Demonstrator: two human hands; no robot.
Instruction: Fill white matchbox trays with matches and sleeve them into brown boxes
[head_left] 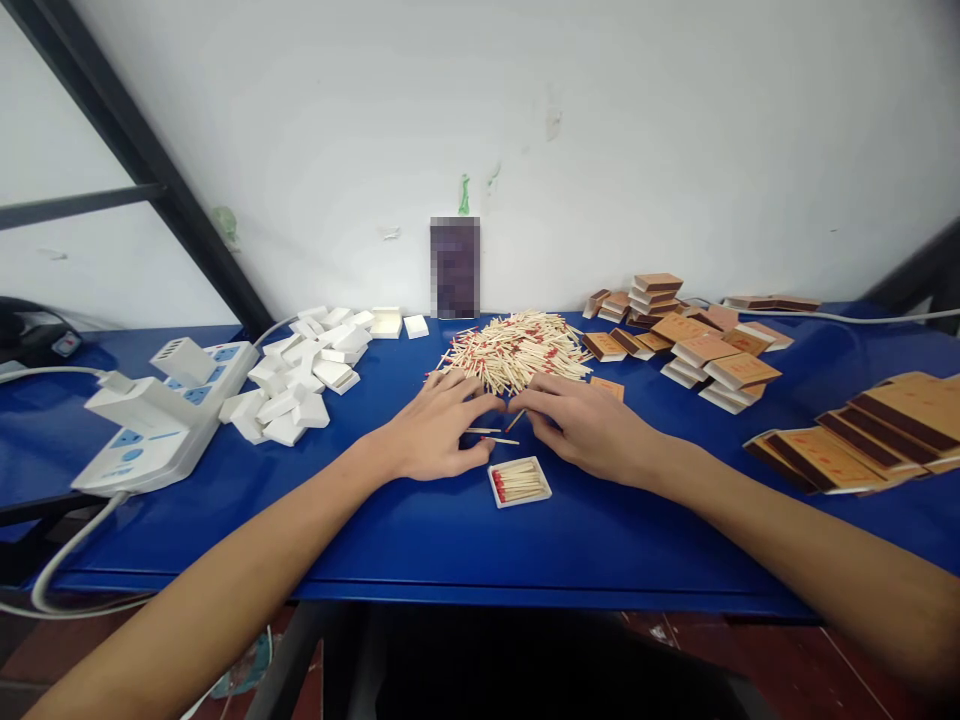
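Note:
My left hand (442, 425) rests at the near edge of a heap of loose matches (517, 348). Its fingers are stretched out and its thumb stands apart. Opposite it, my right hand (585, 425) has curled fingers, with one match (516, 421) at the gap between index finger and thumb. Two loose matches (496, 439) lie on the blue table between the hands. Just in front sits a white matchbox tray (546, 490), partly filled with matches, their red heads toward the left.
White empty trays (300, 365) lie jumbled at the left, beside a power strip (169, 425) with plugs and cables. Orange-brown matchbox sleeves (712, 350) are piled at the right, with more sleeves (862, 440) nearer. A blurred-out dark rectangle (455, 268) stands against the wall.

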